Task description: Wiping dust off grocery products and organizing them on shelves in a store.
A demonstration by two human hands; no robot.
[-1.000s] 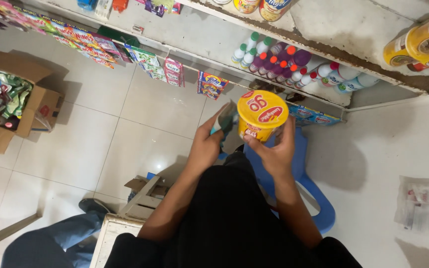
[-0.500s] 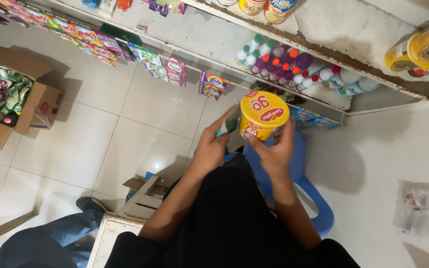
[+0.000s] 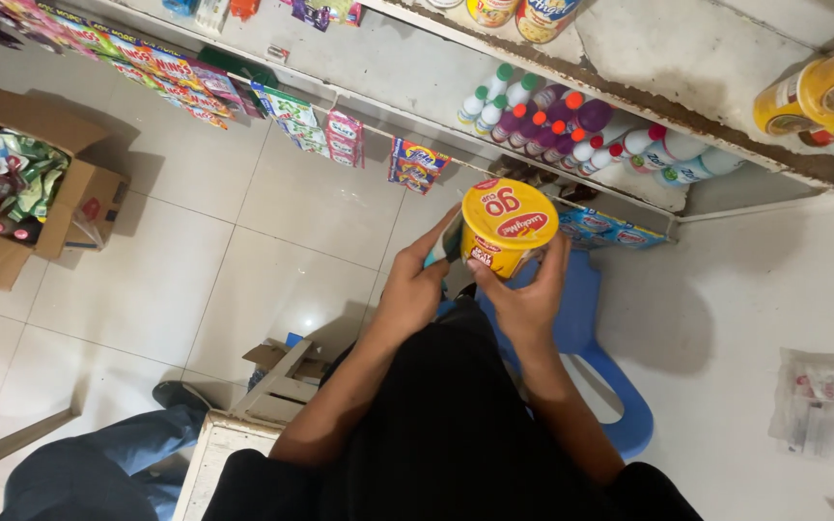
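While my left hand (image 3: 415, 289) and right hand (image 3: 525, 301) clamp the round yellow plastic cup (image 3: 506, 228) (lid up), both grips are closed around it above the blue plastic chair (image 3: 598, 340).

Pale square floor tiles (image 3: 272, 241) with thin dark grout lines catch a soft sheen of overhead light. Along the top runs a worn white shelf (image 3: 629, 58) with a chipped, rusty edge, and a lower shelf (image 3: 388, 77) beneath it. A blue plastic chair (image 3: 600, 357) stands by a white wall (image 3: 774, 289). An open cardboard box (image 3: 12, 212) sits on the floor at left.
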